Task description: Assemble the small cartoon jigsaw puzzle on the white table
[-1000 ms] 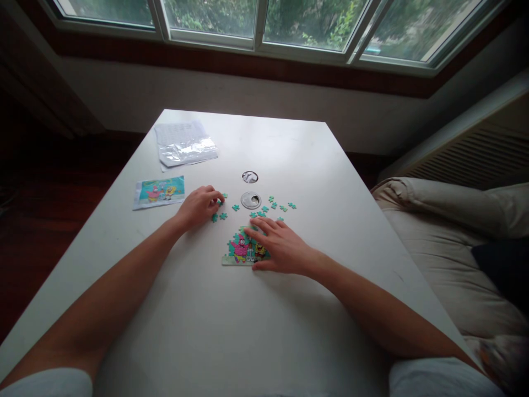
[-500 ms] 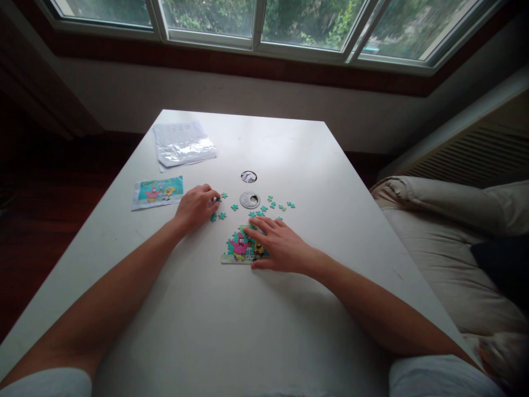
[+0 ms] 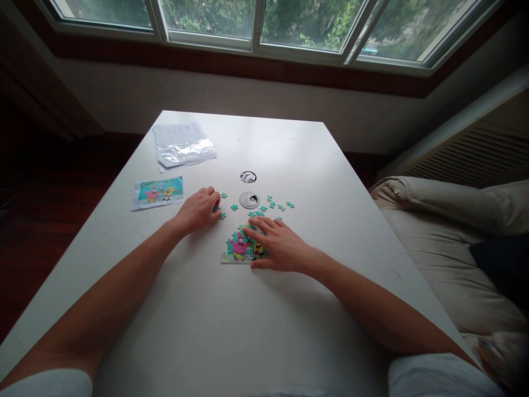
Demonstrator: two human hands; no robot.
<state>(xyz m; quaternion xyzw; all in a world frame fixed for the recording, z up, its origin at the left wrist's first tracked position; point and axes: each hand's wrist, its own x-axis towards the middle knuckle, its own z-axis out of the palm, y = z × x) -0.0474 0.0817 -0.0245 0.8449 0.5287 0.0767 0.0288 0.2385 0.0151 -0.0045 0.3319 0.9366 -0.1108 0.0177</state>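
Note:
My left hand is low over the table, left of the loose puzzle pieces, its fingers curled in a pinch. A bit of a teal jigsaw piece shows between the thumb and fingers. Just beyond the fingertips lie two more loose pieces, one by the thumb and one farther back. My right hand rests with spread fingers on the partly joined jigsaw puzzle, covering its right side. The puzzle shows a pink starfish figure and a yellow figure above a pale bottom edge.
Several loose teal pieces are scattered behind my right hand. A round grey cable-hole cover and a round hole are in the white table. At left lie a picture sheet and a clear plastic bag with papers.
My left hand has shifted slightly down toward the nearer loose pieces, and now hides one of them. The right hand stays on the puzzle.

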